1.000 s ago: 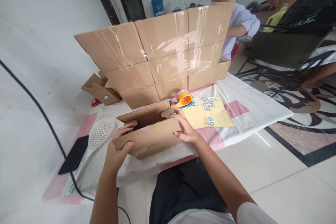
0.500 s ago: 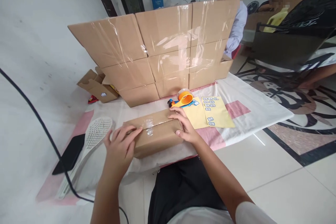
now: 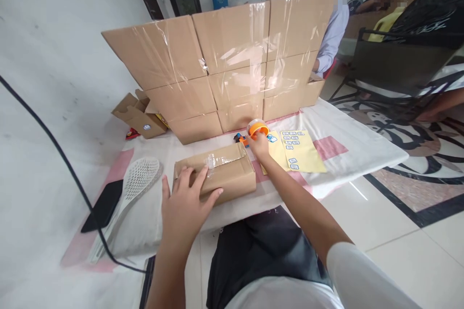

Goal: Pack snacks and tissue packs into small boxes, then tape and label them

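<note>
A closed cardboard box (image 3: 232, 174) lies in front of me, with clear tape along part of its top seam. My left hand (image 3: 192, 193) rests on the box's left end, its fingers spread over the top. Beyond the box, my right hand (image 3: 259, 147) is closed on an orange tape dispenser (image 3: 258, 128) that carries a roll of clear tape. Just right of that hand lie yellow sticker sheets (image 3: 306, 152) with several small blue-edged labels. The fingertips of my right hand are partly hidden behind the hand itself.
A tall cardboard partition (image 3: 235, 67) stands across the table. On the left are an open small carton (image 3: 139, 116), a white racket-shaped strainer (image 3: 141, 178), a black phone-like slab (image 3: 103, 205) and a hanging black cable (image 3: 54, 142). A person (image 3: 335, 34) sits behind the partition.
My right hand has left the box's right end and moved up to take hold of the tape dispenser. My left hand has shifted right and lies flatter on the box.
</note>
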{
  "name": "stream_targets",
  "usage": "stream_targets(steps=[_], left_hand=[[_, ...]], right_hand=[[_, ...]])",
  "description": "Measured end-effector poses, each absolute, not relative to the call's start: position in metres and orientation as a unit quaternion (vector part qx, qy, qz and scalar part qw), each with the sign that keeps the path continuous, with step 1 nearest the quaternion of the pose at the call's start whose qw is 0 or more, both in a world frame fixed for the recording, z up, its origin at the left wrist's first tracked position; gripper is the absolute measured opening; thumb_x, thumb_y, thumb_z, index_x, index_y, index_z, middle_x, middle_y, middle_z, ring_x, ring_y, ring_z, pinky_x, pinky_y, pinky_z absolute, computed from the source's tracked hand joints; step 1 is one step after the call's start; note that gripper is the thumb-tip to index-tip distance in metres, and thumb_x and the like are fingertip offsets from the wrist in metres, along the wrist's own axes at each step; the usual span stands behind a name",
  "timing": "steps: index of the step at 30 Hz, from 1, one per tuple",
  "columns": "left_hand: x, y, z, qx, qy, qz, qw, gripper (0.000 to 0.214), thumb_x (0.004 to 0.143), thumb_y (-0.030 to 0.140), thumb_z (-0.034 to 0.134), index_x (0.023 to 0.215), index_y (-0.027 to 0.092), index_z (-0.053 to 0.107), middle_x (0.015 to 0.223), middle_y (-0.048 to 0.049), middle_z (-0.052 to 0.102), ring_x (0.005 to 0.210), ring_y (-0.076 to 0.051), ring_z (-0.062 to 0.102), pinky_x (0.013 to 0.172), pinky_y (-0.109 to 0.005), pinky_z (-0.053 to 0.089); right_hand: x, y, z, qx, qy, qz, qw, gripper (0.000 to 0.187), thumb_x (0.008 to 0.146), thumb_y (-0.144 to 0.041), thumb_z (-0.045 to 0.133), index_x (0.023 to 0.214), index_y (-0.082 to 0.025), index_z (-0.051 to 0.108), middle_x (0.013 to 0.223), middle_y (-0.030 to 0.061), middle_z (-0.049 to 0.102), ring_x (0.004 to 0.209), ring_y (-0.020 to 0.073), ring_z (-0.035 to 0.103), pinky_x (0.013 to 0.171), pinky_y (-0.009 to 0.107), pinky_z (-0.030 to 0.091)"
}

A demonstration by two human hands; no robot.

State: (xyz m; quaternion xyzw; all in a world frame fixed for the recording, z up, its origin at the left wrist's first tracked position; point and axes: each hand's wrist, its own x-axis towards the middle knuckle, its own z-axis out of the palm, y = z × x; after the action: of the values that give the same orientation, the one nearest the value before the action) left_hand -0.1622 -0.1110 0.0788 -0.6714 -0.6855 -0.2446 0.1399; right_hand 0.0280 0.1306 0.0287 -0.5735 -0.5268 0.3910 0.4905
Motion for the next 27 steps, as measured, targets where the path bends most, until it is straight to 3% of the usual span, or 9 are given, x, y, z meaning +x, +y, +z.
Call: stream_targets(steps=[3,7,9,11,14,17,22,27], left_hand=[[-0.162,-0.111,0.079,-0.68,-0.681,-0.226,0.154,0.056,0.089,0.061,0.066,0.139,0.036,0.067,0.135,-0.0167,0.064,0.119,-0.044,0.064,0.121,-0.078,0.017],[-0.151,-0.114,0.098,-0.676,-0.684,-0.226,0.158,0.046,0.089,0.058,0.067,0.125,0.029,0.072,0.122,-0.0153,0.065,0.12,-0.041,0.061,0.12,-0.079,0.016],[-0.13,-0.111,0.116,-0.669,-0.679,-0.272,0.131,0.04,0.093,0.053,0.064,0.12,0.024,0.072,0.118,-0.0139,0.064,0.12,-0.038,0.06,0.118,-0.071,0.031],[-0.099,-0.102,0.132,-0.684,-0.637,-0.349,0.058,0.038,0.096,0.047,0.062,0.125,0.022,0.068,0.12,-0.0125,0.062,0.12,-0.032,0.06,0.112,-0.054,0.046],[-0.052,-0.082,0.14,-0.745,-0.517,-0.408,-0.108,0.031,0.097,0.04,0.063,0.124,0.026,0.07,0.119,-0.0085,0.059,0.116,-0.024,0.062,0.102,-0.039,0.053],[-0.021,-0.066,0.13,-0.748,-0.438,-0.447,-0.221,0.016,0.096,0.033,0.064,0.093,0.023,0.076,0.107,-0.0072,0.057,0.107,-0.021,0.062,0.095,-0.034,0.055],[-0.012,-0.059,0.118,-0.689,-0.395,-0.514,-0.324,0.026,0.097,0.04,0.064,0.085,0.022,0.078,0.12,-0.0103,0.06,0.119,-0.024,0.059,0.082,-0.028,0.055],[-0.009,-0.064,0.121,-0.644,-0.392,-0.534,-0.383,0.032,0.099,0.043,0.061,0.083,0.02,0.076,0.094,-0.0059,0.067,0.094,-0.018,0.064,0.081,-0.027,0.05]], right_hand=[[0.033,0.134,0.036,-0.564,-0.54,0.342,0.523,0.023,0.087,-0.024,0.059,0.067,-0.022,0.047,0.07,0.002,0.052,0.071,0.0187,0.052,0.071,0.032,0.042],[0.069,0.095,0.056,-0.499,-0.56,0.254,0.611,0.026,0.098,-0.031,0.049,0.074,-0.023,0.045,0.077,0.0006,0.052,0.072,0.0167,0.049,0.07,0.03,0.04],[0.093,0.066,0.07,-0.426,-0.59,0.168,0.665,0.028,0.101,-0.034,0.049,0.075,-0.022,0.047,0.078,0.0005,0.052,0.07,0.0161,0.048,0.066,0.03,0.039],[0.114,0.035,0.084,-0.351,-0.633,0.084,0.685,0.028,0.102,-0.032,0.053,0.077,-0.022,0.052,0.076,0.0004,0.053,0.067,0.0158,0.048,0.062,0.03,0.038],[0.139,-0.003,0.101,-0.284,-0.698,0.005,0.657,0.02,0.102,-0.025,0.057,0.082,-0.022,0.059,0.074,0.0004,0.057,0.064,0.0154,0.051,0.057,0.029,0.038],[0.152,-0.023,0.108,-0.264,-0.73,-0.067,0.627,0.016,0.1,-0.017,0.059,0.084,-0.023,0.058,0.07,-0.0009,0.054,0.061,0.0144,0.049,0.053,0.028,0.035],[0.161,-0.027,0.107,-0.295,-0.719,-0.145,0.612,0.02,0.097,-0.011,0.06,0.083,-0.023,0.053,0.068,-0.0019,0.048,0.058,0.0142,0.045,0.05,0.028,0.034],[0.165,-0.023,0.102,-0.301,-0.742,-0.165,0.575,0.021,0.098,-0.013,0.058,0.081,-0.023,0.05,0.073,0.0003,0.051,0.059,0.014,0.046,0.051,0.028,0.035]])
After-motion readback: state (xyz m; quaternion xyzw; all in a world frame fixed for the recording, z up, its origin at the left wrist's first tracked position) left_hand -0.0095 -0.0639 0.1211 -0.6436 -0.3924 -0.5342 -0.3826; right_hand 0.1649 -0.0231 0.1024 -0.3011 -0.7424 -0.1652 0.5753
